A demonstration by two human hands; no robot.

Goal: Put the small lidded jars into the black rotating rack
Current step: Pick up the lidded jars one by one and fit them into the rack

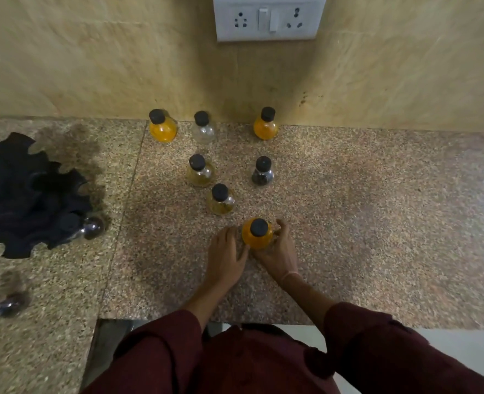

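Cupping orange jar (256, 237) — left hand (227, 258), right hand (278, 251) — six jars (220, 200) beyond.

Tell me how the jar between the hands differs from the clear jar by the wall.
The near jar is full of orange powder; the clear jar looks empty. The near jar sits between both hands; the clear jar stands alone, untouched. Both stand upright with black lids.
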